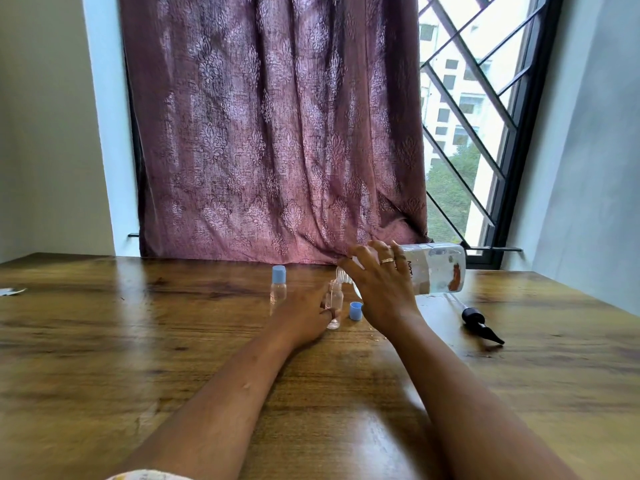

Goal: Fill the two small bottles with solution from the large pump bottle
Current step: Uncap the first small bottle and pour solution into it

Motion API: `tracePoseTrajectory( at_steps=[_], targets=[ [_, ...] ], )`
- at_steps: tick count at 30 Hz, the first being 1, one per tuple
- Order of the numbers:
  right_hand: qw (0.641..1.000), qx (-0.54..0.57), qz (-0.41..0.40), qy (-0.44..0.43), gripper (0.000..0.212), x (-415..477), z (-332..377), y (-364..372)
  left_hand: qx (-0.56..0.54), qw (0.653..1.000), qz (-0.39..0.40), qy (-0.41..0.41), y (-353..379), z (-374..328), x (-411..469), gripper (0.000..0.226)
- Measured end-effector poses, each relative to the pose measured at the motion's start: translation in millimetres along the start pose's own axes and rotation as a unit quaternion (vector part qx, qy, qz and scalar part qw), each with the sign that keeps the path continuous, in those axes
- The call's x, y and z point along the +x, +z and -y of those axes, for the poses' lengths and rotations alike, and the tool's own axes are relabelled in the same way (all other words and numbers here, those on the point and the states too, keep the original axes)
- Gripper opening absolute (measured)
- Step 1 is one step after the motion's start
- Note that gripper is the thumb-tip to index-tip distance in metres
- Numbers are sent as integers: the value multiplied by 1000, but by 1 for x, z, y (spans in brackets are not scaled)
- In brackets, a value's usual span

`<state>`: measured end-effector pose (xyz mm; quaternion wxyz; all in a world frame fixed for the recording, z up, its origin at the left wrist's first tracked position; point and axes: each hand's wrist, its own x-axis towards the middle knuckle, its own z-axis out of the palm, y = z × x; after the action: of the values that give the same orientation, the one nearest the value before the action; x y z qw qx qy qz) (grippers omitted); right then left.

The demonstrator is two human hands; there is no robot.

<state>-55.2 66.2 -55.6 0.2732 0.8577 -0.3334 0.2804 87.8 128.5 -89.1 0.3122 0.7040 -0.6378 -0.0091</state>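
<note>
My right hand (379, 285) grips the large clear bottle (438, 268) and holds it tipped on its side, neck pointing left and down over an uncapped small clear bottle (335, 301). My left hand (304, 315) holds that small bottle upright on the wooden table (138, 341). Its blue cap (356, 310) lies just to the right of it. A second small bottle (278, 285) with a blue cap on stands a little to the left. The black pump head (479, 323) with its tube lies on the table at the right.
A purple patterned curtain (277, 133) hangs behind the table's far edge. A barred window (467, 116) is at the back right. A small pale scrap (10, 291) lies at the table's left edge.
</note>
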Motion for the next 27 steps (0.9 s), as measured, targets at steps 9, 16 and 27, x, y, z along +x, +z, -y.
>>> tracePoseTrajectory(
  at_steps=[9, 16, 27],
  targets=[
    [1000, 1, -4, 2, 70, 0, 0, 2, -3, 1000, -4, 2, -1, -2, -1, 39],
    [1000, -4, -2, -2, 72, 0, -1, 1, -14, 1000, 1, 2, -1, -2, -1, 41],
    [1000, 2, -4, -1, 70, 0, 0, 0, -13, 1000, 5, -2, -1, -1, 0, 42]
  ],
)
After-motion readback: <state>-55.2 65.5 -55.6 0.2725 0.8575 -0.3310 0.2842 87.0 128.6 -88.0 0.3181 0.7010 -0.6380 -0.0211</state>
